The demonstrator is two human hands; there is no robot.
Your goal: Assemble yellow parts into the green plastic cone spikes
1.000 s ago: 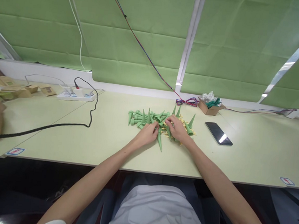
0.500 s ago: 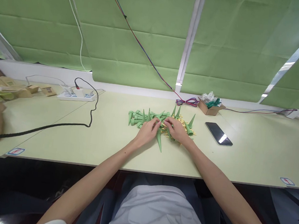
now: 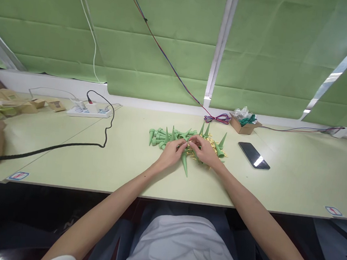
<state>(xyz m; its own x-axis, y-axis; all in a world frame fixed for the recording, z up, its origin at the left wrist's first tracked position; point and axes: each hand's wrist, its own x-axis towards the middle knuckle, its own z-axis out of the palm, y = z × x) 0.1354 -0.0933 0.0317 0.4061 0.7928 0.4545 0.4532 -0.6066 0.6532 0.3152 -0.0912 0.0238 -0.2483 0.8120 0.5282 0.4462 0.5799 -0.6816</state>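
My left hand (image 3: 171,152) is closed in a pinch over the pile. Its thumb and finger meet the tips of my right hand (image 3: 202,150), which is pinched too. Whatever sits between the fingertips is too small and covered to make out. Around them lie several green plastic cone spikes (image 3: 159,137), some on their sides and some point up. One green spike (image 3: 184,165) points toward me just below my left hand; whether it is held, I cannot tell. Small yellow pieces (image 3: 211,141) are heaped beside my right hand, partly hidden by it.
A black phone (image 3: 253,155) lies right of the pile. Behind it stands a small cardboard box (image 3: 243,127) with clear plastic and green material, near a coiled red-blue wire (image 3: 217,118). At left are a power strip (image 3: 86,111) and a black cable (image 3: 67,146) across the table.
My right fingertips have moved slightly left to meet my left ones. The yellow piece seen at the fingertips earlier is now out of sight. The pile looks the same.
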